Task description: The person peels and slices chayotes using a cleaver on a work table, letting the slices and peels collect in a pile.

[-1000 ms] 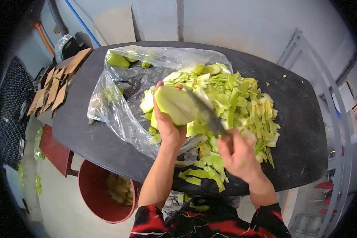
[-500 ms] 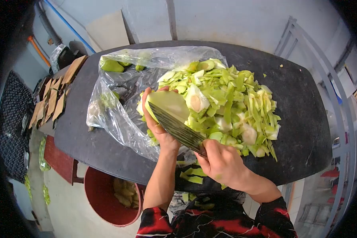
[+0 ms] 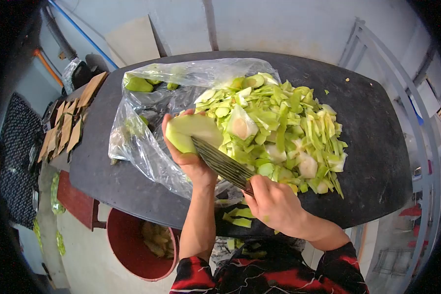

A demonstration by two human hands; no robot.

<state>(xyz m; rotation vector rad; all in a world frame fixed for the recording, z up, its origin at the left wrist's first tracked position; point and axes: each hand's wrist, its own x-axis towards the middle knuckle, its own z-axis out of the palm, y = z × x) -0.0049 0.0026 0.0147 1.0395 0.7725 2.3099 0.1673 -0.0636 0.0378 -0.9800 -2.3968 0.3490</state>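
A pale green, peeled piece of fruit (image 3: pixel 188 130) rests in my left hand (image 3: pixel 196 164), whose fingers wrap round its left side and underside. My right hand (image 3: pixel 277 203) grips the handle of a dark, striped knife (image 3: pixel 223 164). The blade points up and left, its tip against the lower part of the fruit. Just right of the fruit lies a large heap of green peels and pale cores (image 3: pixel 284 122). Behind my left hand spreads a clear plastic bag (image 3: pixel 149 147) with whole green fruits (image 3: pixel 138 84) at its far left corner.
Everything lies on a dark table (image 3: pixel 372 147). Below its front left edge stand a red bin (image 3: pixel 127 255) with pale pieces inside and a red stool (image 3: pixel 76 201). Cardboard pieces (image 3: pixel 66 130) are at the left, a grey metal rail (image 3: pixel 406 88) at the right.
The fruit and my left hand have moved left and slightly down. The knife has swung onto the fruit, its tip now lower on it. A pale core shows on the heap that was hidden before.
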